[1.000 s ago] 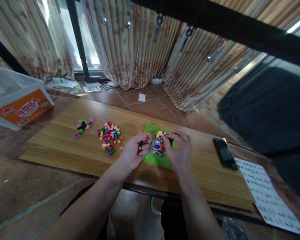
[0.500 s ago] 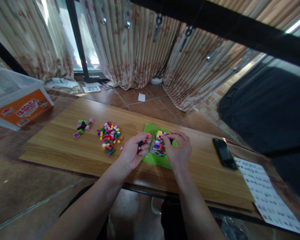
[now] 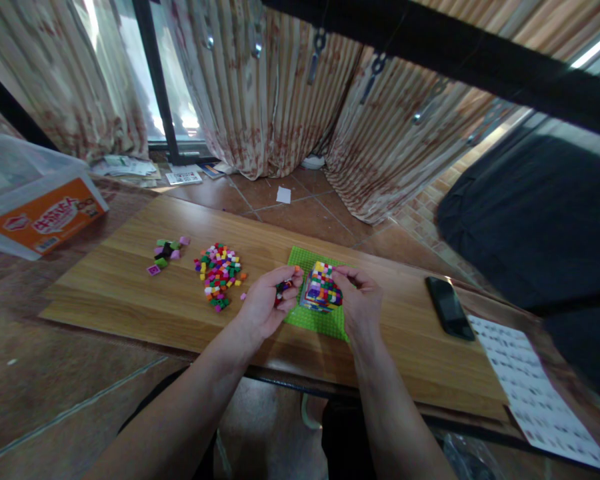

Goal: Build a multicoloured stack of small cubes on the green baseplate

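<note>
Wooden tabletop (image 3: 405,353) carries a green baseplate (image 3: 315,323), and on this plate stands a many-coloured brick block (image 3: 321,288). The right hand (image 3: 364,303) is at the block's upper right edge, fingers brought together; whether they hold a brick, I cannot tell. The left hand (image 3: 264,303), just beside the block, is curled around several small bricks (image 3: 285,287). Leftward lies a mixed brick pile (image 3: 223,270), then a smaller group (image 3: 166,252); rightward, a black phone (image 3: 450,308) and a printed sheet (image 3: 535,390).

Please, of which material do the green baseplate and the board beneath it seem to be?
Green baseplate: probably moulded plastic, fairly matte; rows of even studs suggest it.
Board: wood or wood-look laminate, slightly glossy; it shows brown grain and soft reflections, but which I cannot tell.
</note>
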Demonstrator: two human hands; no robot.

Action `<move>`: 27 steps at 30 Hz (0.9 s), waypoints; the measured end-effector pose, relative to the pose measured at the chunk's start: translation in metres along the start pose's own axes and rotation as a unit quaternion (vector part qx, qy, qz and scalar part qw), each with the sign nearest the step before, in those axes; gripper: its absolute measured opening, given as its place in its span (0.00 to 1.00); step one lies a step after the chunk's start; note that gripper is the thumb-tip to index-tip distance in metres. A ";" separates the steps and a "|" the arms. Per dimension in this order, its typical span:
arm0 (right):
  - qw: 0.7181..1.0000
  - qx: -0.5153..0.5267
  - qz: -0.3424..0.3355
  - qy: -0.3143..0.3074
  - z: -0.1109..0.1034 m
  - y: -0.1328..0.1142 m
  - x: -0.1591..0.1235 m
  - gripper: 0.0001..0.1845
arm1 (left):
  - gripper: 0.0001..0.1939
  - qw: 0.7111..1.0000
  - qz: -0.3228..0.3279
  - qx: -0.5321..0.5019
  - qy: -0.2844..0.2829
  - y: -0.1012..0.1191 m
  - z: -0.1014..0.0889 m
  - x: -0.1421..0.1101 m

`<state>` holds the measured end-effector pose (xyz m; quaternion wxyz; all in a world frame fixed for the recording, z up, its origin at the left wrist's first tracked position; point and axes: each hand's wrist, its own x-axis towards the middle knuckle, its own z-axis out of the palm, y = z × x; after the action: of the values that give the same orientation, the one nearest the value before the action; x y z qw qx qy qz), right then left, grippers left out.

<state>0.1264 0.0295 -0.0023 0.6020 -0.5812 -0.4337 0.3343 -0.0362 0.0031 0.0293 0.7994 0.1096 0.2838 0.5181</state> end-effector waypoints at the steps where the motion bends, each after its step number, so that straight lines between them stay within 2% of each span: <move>1: 1.000 0.002 0.003 0.000 0.000 0.000 0.000 0.11 | 0.04 1.000 0.000 0.000 0.001 0.000 0.000 0.000; 19: 1.000 0.012 0.011 -0.016 0.001 -0.001 0.000 0.12 | 0.04 1.000 0.010 0.020 0.002 -0.001 -0.002 0.002; 21: 0.999 -0.007 -0.031 0.001 -0.002 -0.003 -0.001 0.12 | 0.04 0.999 0.018 0.029 -0.005 -0.002 -0.002 0.002; 24: 0.980 -0.091 -0.176 0.019 -0.004 -0.013 -0.007 0.09 | 0.05 0.998 0.025 0.048 -0.020 -0.003 0.000 0.001; 27: 0.948 -0.157 -0.272 -0.046 -0.003 -0.026 -0.017 0.08 | 0.07 0.997 0.024 0.062 -0.031 -0.005 0.002 0.000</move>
<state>0.1194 0.0105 0.0209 0.5508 -0.5127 -0.6490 0.1119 -0.0318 0.0009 0.0286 0.7871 0.1822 0.2877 0.5143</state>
